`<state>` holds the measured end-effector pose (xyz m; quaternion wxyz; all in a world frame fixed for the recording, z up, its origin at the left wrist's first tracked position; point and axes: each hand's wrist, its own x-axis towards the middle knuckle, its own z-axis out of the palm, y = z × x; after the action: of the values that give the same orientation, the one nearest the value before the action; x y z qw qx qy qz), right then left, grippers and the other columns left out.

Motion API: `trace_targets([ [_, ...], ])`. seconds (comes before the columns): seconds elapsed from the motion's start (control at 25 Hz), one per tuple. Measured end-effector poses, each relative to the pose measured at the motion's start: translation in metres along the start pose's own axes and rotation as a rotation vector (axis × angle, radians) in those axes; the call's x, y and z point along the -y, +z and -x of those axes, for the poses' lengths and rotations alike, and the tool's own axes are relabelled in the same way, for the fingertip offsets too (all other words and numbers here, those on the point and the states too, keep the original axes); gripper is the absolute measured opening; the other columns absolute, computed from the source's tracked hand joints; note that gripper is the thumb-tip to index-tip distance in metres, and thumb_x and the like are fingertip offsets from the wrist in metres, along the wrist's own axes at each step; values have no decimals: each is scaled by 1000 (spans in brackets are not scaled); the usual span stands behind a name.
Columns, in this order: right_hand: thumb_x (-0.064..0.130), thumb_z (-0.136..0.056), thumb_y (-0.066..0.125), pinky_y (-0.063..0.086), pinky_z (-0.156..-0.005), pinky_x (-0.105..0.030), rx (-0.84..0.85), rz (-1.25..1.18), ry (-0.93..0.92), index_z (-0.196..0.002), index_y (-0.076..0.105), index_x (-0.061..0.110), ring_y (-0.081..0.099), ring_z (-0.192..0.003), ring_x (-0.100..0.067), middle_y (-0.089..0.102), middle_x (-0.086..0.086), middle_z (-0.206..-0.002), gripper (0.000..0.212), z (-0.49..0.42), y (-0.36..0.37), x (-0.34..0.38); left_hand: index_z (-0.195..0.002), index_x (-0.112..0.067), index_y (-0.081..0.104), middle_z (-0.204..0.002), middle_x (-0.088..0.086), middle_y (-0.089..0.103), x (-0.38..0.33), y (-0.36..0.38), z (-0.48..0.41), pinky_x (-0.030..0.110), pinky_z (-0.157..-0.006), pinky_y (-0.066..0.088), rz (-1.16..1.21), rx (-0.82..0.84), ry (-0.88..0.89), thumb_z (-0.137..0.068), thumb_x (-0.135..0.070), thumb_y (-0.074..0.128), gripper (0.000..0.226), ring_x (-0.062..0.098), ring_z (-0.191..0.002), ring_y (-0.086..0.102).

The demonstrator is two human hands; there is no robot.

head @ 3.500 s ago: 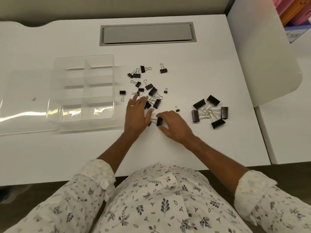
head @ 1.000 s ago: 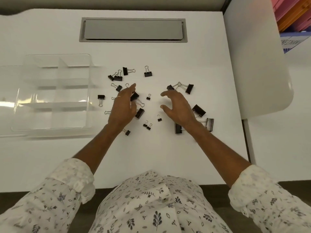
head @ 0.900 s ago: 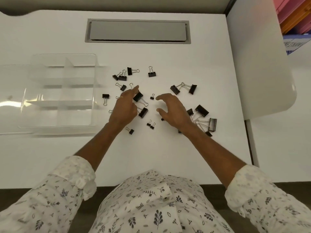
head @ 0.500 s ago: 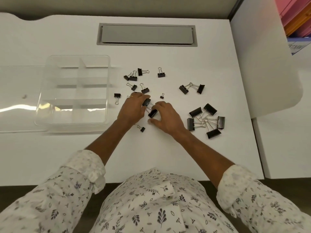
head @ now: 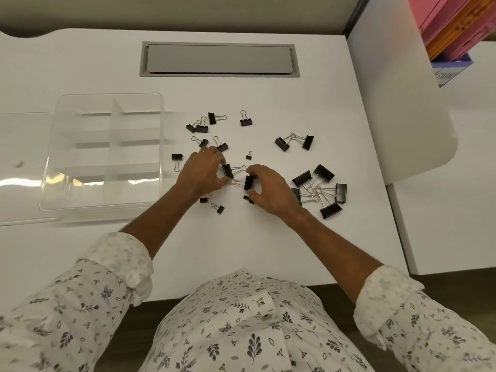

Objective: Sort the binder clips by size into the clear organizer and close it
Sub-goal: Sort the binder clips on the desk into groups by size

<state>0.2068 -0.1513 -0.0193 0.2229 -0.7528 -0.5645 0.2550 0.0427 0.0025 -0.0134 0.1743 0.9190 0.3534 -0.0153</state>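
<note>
Both grips pinch clips just right of the organizer (head: pixel 114 146): left grip (head: pixel 204 173) holds one clip (head: pixel 227 170), right grip (head: pixel 268 189) another clip (head: pixel 248 182); loose clips (head: pixel 330 183) lie farther right on the desk (head: pixel 241 251).

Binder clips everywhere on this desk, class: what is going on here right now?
A person is sorting. The left hand pinches one black metal binder clip and the right hand pinches another black clip; their wire handles cross between the hands. The clear plastic organizer lies open with no clips in it, and a cluster of large black clips lies loose on the white desk.
</note>
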Motion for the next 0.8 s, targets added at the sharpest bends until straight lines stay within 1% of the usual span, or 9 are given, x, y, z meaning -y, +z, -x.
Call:
trace_targets([
  [0.08,15,-83,71,51,-97,-39,-29,-27,5,-129,55,16,61,-112,-20,64,-2,-123,49,2,-13,-12,-112,-14,64,-113,4,64,-2,5,4,42,-89,51,120,3,-36,-77,-47,80,50,24,-109,59],
  [0.16,17,-82,73,53,-96,-41,-103,-54,30,-126,57,16,63,-108,-17,65,-1,-121,47,2,-31,-27,-106,-17,60,-107,1,63,-6,7,8,40,-85,52,284,-12,-107,-75,-43,82,46,21,-103,58],
  [0.24,20,-81,77,55,-95,-39,-202,-98,102,-122,61,16,65,-104,-14,65,1,-120,44,0,-52,-44,-103,-18,60,-102,-1,63,-16,6,8,37,-81,54,400,-56,-164,-73,-41,83,44,18,-96,59],
  [0.36,23,-80,81,56,-93,-37,-328,-137,233,-117,64,18,66,-98,-10,65,3,-116,41,-9,-78,-65,-101,-19,62,-97,-2,65,-38,-1,-4,33,-76,54,495,-110,-184,-73,-42,84,43,15,-90,61],
  [0.48,23,-81,80,56,-89,-37,-368,-111,252,-109,65,20,65,-96,-11,64,2,-109,32,-23,-88,-75,-100,-20,61,-97,-2,66,-62,-9,-32,31,-74,53,528,-139,-182,-73,-45,83,43,14,-89,61],
  [0.6,24,-83,78,54,-83,-30,-358,-57,283,-106,66,18,64,-94,-14,61,1,-106,27,-37,-89,-78,-103,-17,62,-96,1,66,-81,-13,-71,37,-76,55,522,-156,-131,-74,-42,83,44,19,-89,62],
  [0.64,24,-83,78,54,-82,-30,-358,-41,298,-106,67,17,63,-94,-16,61,0,-106,26,-42,-89,-79,-106,-17,62,-95,2,66,-85,-15,-84,39,-77,55,518,-159,-105,-74,-41,82,45,19,-89,61],
  [0.72,27,-82,78,55,-83,-37,-353,5,317,-104,68,16,64,-93,-20,63,-3,-104,27,-50,-86,-82,-117,-18,61,-97,3,65,-90,-16,-107,36,-80,54,487,-156,-48,-76,-40,81,51,18,-91,60],
  [0.8,34,-82,77,53,-82,-40,-332,98,333,-101,69,18,64,-92,-23,67,-3,-101,27,-54,-83,-86,-128,-16,61,-104,6,65,-89,-17,-130,33,-86,50,407,-120,24,-79,-36,80,56,21,-97,61],
])
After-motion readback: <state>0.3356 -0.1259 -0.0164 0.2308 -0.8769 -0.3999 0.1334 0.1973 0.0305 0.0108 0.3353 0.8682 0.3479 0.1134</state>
